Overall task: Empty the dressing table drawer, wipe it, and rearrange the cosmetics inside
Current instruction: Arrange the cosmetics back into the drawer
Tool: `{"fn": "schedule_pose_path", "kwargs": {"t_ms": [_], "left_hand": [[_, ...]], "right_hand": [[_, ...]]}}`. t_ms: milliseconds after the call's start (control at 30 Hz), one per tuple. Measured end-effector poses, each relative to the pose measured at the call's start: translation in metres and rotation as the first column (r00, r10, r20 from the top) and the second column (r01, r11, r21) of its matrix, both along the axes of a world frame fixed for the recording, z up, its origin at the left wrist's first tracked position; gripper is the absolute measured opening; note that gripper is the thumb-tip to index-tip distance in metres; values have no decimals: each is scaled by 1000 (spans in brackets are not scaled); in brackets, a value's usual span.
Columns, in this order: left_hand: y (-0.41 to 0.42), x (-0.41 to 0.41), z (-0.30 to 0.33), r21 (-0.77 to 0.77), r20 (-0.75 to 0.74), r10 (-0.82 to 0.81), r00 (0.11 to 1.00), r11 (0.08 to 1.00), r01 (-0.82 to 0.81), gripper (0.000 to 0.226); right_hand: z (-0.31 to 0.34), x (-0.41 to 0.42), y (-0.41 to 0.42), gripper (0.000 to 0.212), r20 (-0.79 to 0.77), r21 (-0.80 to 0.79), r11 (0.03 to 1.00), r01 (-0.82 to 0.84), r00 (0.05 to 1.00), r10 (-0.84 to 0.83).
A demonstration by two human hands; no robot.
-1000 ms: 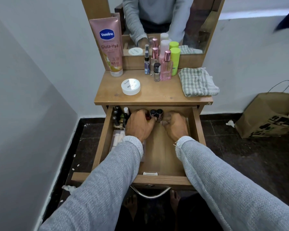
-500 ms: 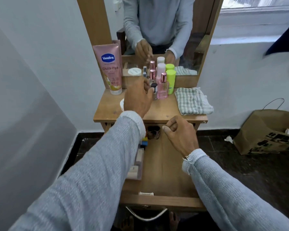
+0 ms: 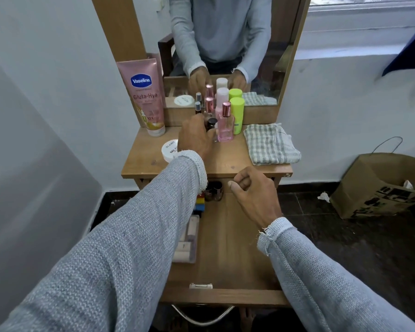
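Head view: left hand [image 3: 195, 137] up on the dressing table top [image 3: 228, 161], fingers curled round a small dark-capped bottle [image 3: 211, 123] beside the pink perfume bottle [image 3: 225, 124]; right hand [image 3: 253, 191] loosely fisted, holding nothing, above the open drawer [image 3: 228, 259]

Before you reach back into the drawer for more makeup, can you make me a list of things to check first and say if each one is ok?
1. Left hand has let go of the small dark-capped bottle: cannot tell, the fingers are hidden behind it.
2. That bottle stands upright on the tabletop: ok.
3. Right hand is free to grab: ok, curled and holding nothing.
4. Drawer is open: ok.
5. Drawer is emptied: not ok; two small bottles and a clear box remain inside.
6. Checked cloth is ready for wiping: ok, folded on the tabletop.
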State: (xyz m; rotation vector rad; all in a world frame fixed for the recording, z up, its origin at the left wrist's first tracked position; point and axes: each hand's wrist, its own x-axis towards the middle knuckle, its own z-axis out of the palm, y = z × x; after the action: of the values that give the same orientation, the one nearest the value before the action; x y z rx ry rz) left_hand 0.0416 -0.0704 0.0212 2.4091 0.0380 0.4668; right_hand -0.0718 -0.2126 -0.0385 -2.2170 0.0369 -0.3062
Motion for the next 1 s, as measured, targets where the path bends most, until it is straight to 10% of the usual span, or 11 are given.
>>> {"fn": "schedule_pose_path", "kwargs": {"t_ms": [333,600,1000], "left_hand": [[17,-82,13,-89,171,-93,981,990,109,25],[18,-138,-32,-178,37,-236,971,955,239,23],[32,-141,-79,-93,-237,-173,956,984,155,20]], "right_hand": [[11,-15,8,28,104,116,984,-132,987,120],[0,-30,20,40,161,103,965,-241,961,223],[-42,-4,1,19,-179,13,999,34,983,-31]]}}
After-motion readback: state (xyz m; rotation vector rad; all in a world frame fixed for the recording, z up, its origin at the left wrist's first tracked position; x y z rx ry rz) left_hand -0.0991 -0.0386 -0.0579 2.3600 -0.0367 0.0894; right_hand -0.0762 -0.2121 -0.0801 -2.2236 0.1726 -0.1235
